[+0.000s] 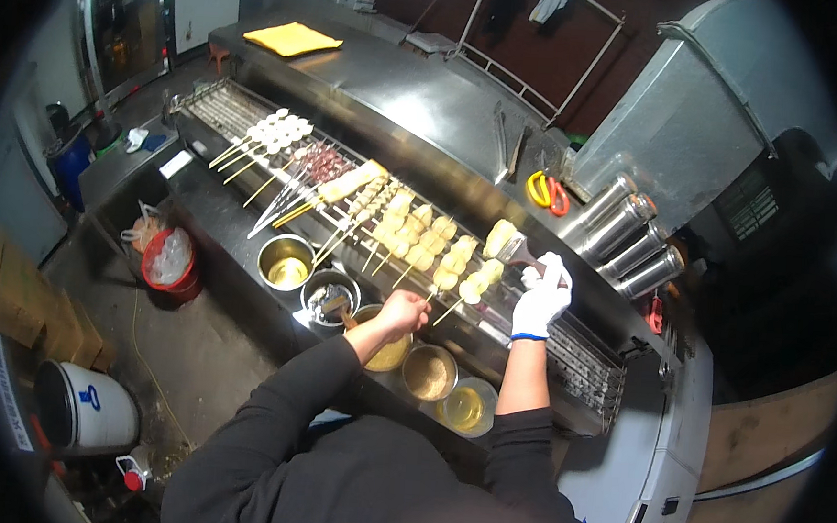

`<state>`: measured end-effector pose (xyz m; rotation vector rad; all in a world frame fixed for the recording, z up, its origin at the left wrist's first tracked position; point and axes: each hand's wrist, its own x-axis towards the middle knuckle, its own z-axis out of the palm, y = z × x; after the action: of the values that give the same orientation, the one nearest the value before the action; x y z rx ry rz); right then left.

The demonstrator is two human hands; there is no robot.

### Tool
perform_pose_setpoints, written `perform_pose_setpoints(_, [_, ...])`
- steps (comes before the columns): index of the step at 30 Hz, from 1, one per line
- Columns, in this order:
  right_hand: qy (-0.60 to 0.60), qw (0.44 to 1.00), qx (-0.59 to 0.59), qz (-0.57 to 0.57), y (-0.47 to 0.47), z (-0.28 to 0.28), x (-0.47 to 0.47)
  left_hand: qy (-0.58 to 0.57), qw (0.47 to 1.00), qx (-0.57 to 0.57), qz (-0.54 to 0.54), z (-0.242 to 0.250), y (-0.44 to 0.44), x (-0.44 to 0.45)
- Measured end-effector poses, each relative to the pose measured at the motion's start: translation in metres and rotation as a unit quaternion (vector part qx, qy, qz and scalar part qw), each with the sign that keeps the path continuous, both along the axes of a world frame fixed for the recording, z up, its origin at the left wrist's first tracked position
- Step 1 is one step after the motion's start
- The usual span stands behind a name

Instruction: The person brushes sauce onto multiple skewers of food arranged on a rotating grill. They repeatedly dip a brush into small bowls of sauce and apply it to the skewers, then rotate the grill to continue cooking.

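Note:
My bare left hand pinches the stick of a skewer of pale yellow slices lying on the long charcoal grill. In a white knit glove, my right hand grips the dark handle of a wide flat basting brush. Its pale bristles are held over the grill's far side. Between the hands lies another skewer of pale slices. More such skewers line up to the left, followed by a flat yellow piece on sticks, red meat skewers and white ball skewers.
Along the front ledge stand a metal pot of oil, a pot with a brush, a bowl of granular seasoning and a tub of yellow liquid. Steel canisters and tongs lie beyond the grill. A red bucket is left.

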<state>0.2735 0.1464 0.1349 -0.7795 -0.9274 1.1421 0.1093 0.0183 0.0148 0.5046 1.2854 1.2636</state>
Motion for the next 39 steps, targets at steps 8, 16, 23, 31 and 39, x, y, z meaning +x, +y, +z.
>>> perform_pose_setpoints(8, [-0.187, 0.981, 0.020, 0.048, -0.022, -0.023, -0.022, 0.102, 0.995, 0.015, -0.016, -0.006, 0.005, -0.001])
perform_pose_setpoints(16, [-0.199, 0.975, 0.029, 0.089, -0.024, -0.031, -0.024, 0.074, 0.997, 0.014, -0.032, -0.009, 0.004, -0.009])
perform_pose_setpoints(23, [-0.217, 0.972, 0.056, 0.072, -0.007, -0.016, -0.022, 0.033, 0.999, 0.025, -0.023, -0.010, 0.006, -0.008])
perform_pose_setpoints(31, [-0.301, 0.944, 0.050, 0.124, -0.028, -0.017, -0.035, 0.069, 0.997, 0.035, -0.020, -0.010, 0.003, -0.005])
perform_pose_setpoints(39, [-0.193, 0.963, 0.001, 0.190, -0.046, -0.024, -0.042, 0.065, 0.996, 0.049, -0.031, -0.011, 0.004, -0.007])
